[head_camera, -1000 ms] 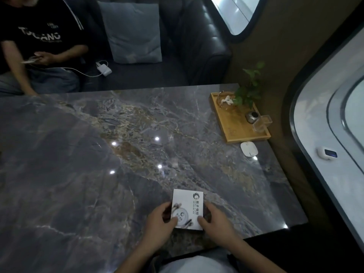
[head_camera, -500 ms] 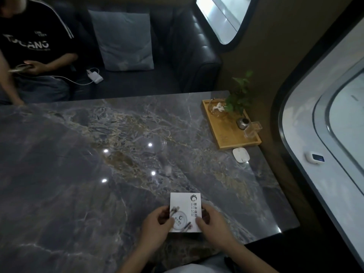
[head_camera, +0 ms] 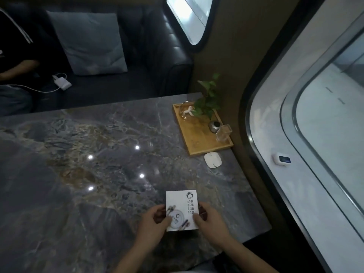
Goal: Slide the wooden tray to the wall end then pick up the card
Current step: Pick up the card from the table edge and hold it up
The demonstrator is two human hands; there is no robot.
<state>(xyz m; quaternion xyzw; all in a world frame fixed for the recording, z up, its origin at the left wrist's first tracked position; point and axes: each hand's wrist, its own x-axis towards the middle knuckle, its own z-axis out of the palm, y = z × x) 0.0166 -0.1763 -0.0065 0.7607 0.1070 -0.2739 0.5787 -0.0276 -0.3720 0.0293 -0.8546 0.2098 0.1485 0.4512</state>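
Observation:
A white card [head_camera: 181,205] with a dark logo and a plate-and-chopsticks print is near the table's front edge. My left hand [head_camera: 153,225] grips its lower left edge and my right hand [head_camera: 210,221] grips its lower right edge. Whether the card rests on the marble or is lifted off it, I cannot tell. The wooden tray [head_camera: 197,140] lies at the far right of the table, against the wall, well away from both hands. It carries a small green plant [head_camera: 208,99], a glass cup [head_camera: 223,133] and a white figurine [head_camera: 187,112].
A white rounded device [head_camera: 212,160] lies on the dark marble table [head_camera: 88,174] just in front of the tray. Beyond the table is a dark sofa [head_camera: 137,56] with a grey cushion [head_camera: 88,42], a white charger [head_camera: 62,82] and a seated person [head_camera: 13,71]. Curved window frames line the right side.
The view has turned to the right, so the seated person has slid to the left edge. Both hands stay on the card with the same grip. The tray has not moved.

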